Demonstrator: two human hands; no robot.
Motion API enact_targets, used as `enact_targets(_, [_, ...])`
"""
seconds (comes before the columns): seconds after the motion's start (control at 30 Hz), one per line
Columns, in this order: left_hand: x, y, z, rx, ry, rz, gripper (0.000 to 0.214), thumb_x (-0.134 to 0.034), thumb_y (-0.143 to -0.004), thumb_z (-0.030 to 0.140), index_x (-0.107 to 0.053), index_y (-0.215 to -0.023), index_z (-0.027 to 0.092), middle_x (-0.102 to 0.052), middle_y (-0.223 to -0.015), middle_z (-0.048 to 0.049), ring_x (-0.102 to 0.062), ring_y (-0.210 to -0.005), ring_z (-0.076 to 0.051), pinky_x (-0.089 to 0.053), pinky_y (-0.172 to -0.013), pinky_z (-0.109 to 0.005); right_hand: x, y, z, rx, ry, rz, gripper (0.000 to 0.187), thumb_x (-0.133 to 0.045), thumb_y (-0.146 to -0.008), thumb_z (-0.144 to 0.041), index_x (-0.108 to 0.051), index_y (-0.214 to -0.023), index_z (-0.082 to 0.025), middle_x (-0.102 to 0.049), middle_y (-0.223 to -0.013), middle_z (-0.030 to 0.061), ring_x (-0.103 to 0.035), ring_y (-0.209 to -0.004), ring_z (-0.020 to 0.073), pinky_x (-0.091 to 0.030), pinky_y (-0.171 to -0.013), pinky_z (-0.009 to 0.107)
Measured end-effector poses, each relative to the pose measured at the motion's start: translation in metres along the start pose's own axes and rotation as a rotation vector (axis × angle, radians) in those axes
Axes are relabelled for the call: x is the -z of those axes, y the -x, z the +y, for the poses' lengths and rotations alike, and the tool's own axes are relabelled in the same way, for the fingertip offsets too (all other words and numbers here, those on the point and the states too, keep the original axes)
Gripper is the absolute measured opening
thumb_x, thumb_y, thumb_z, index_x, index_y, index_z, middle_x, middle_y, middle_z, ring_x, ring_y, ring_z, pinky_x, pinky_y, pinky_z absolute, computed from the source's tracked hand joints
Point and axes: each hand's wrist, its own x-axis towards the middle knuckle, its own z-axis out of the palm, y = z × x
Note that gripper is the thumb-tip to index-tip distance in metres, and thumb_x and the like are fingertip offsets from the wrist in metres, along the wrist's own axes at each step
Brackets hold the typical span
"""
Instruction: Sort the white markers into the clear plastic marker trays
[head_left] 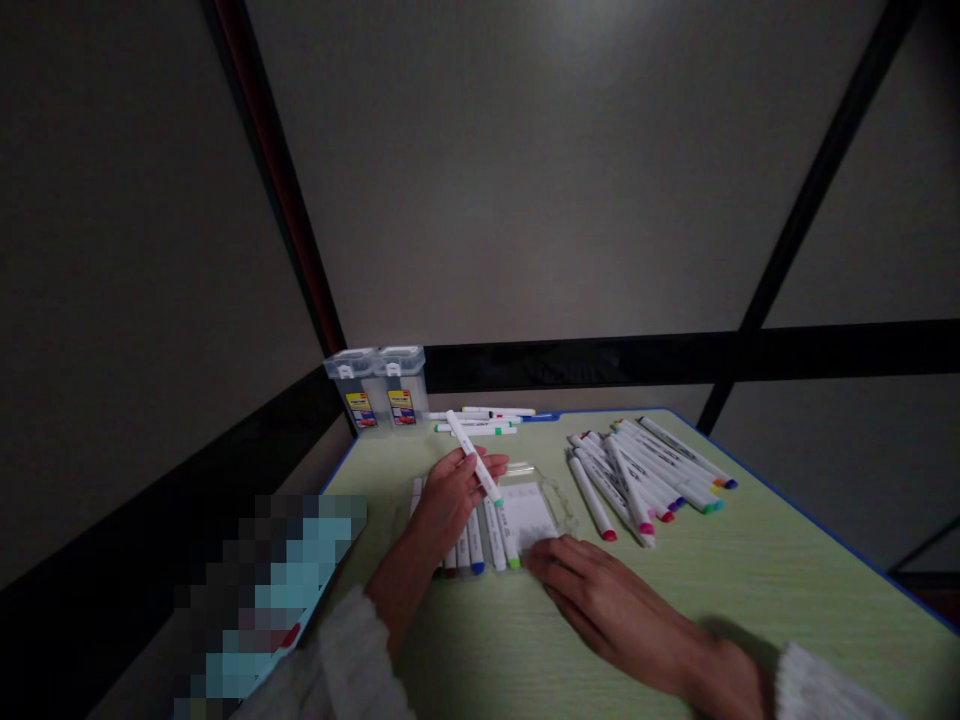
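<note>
My left hand (448, 500) is closed round a white marker with a green tip (472, 457), held slanted above a clear plastic tray (551, 492). In that tray lies a row of white markers (487, 540) with coloured ends, beside a white card. My right hand (600, 600) lies flat on the green table (750, 580), fingers stretched out, its fingertips touching the tray's near edge. It holds nothing.
A loose heap of white markers (645, 470) lies to the right of the tray. A few more markers (480, 420) lie at the table's far edge, next to two clear plastic cases (379, 388) standing upright at the far left corner. A blurred patch sits at lower left.
</note>
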Motion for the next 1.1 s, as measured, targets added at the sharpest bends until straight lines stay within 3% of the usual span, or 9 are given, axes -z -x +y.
enact_targets(0.13, [0.0032, -0.0019, -0.0045, -0.019, -0.026, -0.063, 0.005, -0.051, -0.078, 0.014, -0.055, -0.079, 0.011, -0.065, -0.079, -0.009, -0.062, -0.075, -0.016, -0.044, -0.08, -0.032, 0.0004, 0.0, 0.0011, -0.003, -0.01, -0.004, 0.025, -0.036, -0.085, -0.008, -0.052, -0.102, -0.015, -0.054, -0.1, 0.0093, -0.05, -0.093, 0.0197, -0.043, -0.083, 0.035])
enact_targets(0.43, [-0.002, 0.0021, -0.0034, 0.027, -0.077, -0.059, 0.013, -0.062, -0.069, 0.013, -0.059, -0.08, 0.009, -0.061, -0.069, -0.005, -0.063, -0.07, -0.017, -0.046, -0.076, -0.035, -0.0021, 0.0021, 0.0043, 0.078, 0.045, 0.066, 0.024, -0.038, -0.084, -0.005, -0.056, -0.095, -0.016, -0.056, -0.09, 0.0077, -0.052, -0.084, 0.0182, -0.044, -0.073, 0.031])
enact_targets(0.9, [0.0017, -0.0016, -0.0079, 0.015, -0.091, -0.068, 0.022, -0.065, -0.065, 0.013, -0.054, -0.084, 0.011, -0.059, -0.072, -0.0027, -0.063, -0.069, -0.017, -0.047, -0.077, -0.037, -0.0031, 0.0047, 0.0066, 0.052, 0.106, 0.17, 0.021, -0.036, -0.086, -0.009, -0.055, -0.079, -0.015, -0.054, -0.081, 0.0067, -0.053, -0.076, 0.0171, -0.044, -0.065, 0.028])
enact_targets(1.1, [0.0012, 0.0, -0.0076, 0.011, -0.107, -0.062, 0.023, -0.065, -0.065, 0.013, -0.053, -0.085, 0.011, -0.059, -0.071, -0.0026, -0.062, -0.071, -0.017, -0.047, -0.074, -0.034, -0.0034, 0.0046, 0.007, 0.041, 0.075, 0.155, 0.023, -0.033, -0.088, -0.012, -0.053, -0.078, -0.016, -0.055, -0.082, 0.0074, -0.052, -0.075, 0.0175, -0.044, -0.065, 0.03])
